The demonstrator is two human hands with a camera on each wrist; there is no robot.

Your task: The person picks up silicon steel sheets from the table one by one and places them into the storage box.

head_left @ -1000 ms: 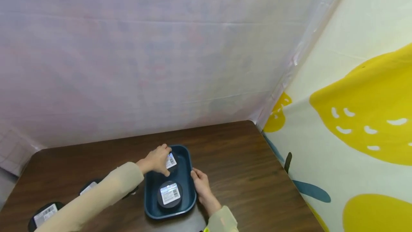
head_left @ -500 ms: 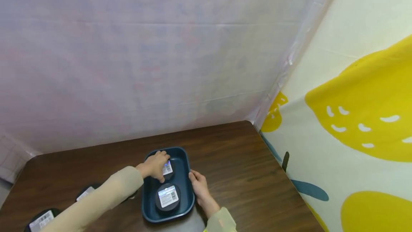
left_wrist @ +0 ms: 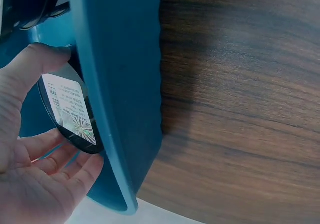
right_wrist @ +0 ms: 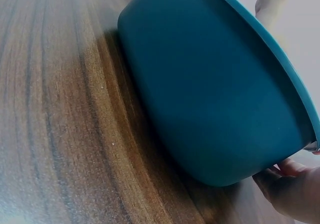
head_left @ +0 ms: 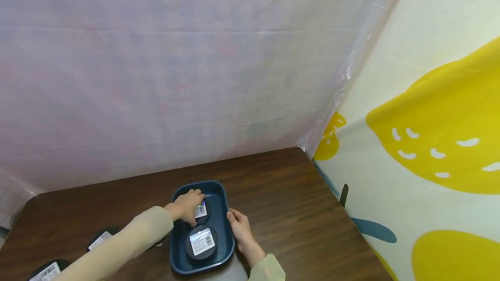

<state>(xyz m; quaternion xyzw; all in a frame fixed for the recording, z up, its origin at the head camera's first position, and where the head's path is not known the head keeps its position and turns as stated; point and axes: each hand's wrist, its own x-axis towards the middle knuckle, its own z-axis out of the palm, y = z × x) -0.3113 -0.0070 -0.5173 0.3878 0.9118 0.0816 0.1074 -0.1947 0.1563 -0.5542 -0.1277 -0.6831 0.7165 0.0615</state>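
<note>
so the far black disc (head_left: 203,219), round with a white barcode label on top, is inside the blue tray (head_left: 221,224), up toward its far end. the left hand (head_left: 186,207) has it: thumb on one side, fingers curved around the opposite edge, so only opened about as wide as the disc itself. can't really tell if the underside is sitting fully on the tray floor. the near black disc (head_left: 202,243) is right beside it in the same tray, closer to the person, label up, nobody touching it.

right hand (head_left: 240,230) is gripping the tray's right edge, thumb up at the rim, fingers mostly hidden so can't say exactly how they wrap.

tray's on a dark wood-grain bench (head_left: 289,211). off to the left are two more labelled discs, a middle one (head_left: 100,239) partly behind the cream left sleeve (head_left: 121,238) and a corner one (head_left: 48,271) cut off by the frame. something dark also peeks out past that sleeve, too covered to make out.

behind it all there's a pale lilac sheet (head_left: 175,77), and on the right a white cloth (head_left: 384,185) with big yellow lemons.
</note>
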